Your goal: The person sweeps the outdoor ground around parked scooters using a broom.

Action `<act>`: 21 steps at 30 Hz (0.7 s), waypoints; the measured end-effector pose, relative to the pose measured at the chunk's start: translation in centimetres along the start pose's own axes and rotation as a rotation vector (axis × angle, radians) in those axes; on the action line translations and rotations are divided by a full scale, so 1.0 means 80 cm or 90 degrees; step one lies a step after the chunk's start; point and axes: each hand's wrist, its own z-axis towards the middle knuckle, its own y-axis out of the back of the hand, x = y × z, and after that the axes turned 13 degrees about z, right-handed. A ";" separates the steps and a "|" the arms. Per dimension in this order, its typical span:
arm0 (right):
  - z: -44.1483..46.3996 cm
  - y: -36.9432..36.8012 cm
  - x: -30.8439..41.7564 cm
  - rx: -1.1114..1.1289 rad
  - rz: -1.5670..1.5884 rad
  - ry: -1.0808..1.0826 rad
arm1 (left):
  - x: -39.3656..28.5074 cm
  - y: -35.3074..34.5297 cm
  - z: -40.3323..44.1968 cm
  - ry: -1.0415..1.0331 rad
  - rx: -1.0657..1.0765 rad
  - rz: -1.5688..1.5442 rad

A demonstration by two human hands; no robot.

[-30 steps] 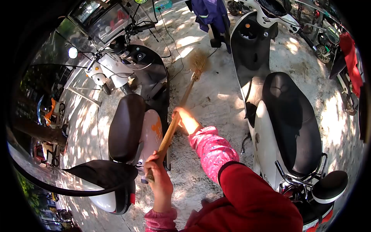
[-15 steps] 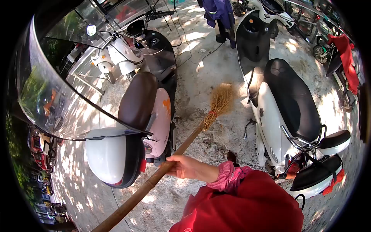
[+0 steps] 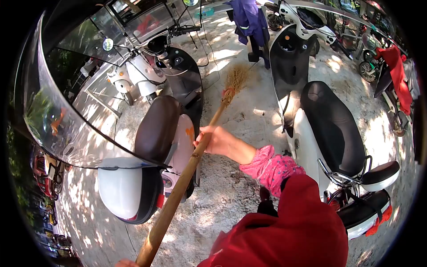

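Note:
My right hand point(image 3: 216, 141), in a pink dotted sleeve point(image 3: 271, 169), is closed around the upper-middle of a long wooden handle. This belongs to a broom point(image 3: 178, 189) with straw-coloured bristles tied by a red band. The bristle head reaches forward over the concrete between two parked scooters and looks blurred. At the bottom edge, only a sliver of my left hand point(image 3: 126, 263) shows against the lower handle. Most of its fingers are cut off by the frame.
To the left stands a pink scooter point(image 3: 180, 142) with a brown seat, white top box point(image 3: 122, 189) and clear windshield point(image 3: 66, 120). On the right is a white scooter point(image 3: 307, 142) with a black seat. A purple cloth point(image 3: 251, 22) hangs ahead; a red cloth point(image 3: 396, 71) hangs far right.
The broom head has swung forward and left, away from the white scooter. My right hand has moved forward with the handle, and my left hand has come into the bottom edge.

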 end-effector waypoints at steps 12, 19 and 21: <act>0.156 0.112 0.263 -0.024 0.097 0.108 | 0.324 -0.309 0.095 0.325 -0.004 -0.123; 0.105 0.116 0.185 0.118 0.321 0.208 | 0.291 -0.309 0.095 0.218 -0.088 -0.107; 0.075 0.064 0.140 0.077 0.290 0.231 | 0.252 -0.269 0.103 0.162 -0.089 -0.027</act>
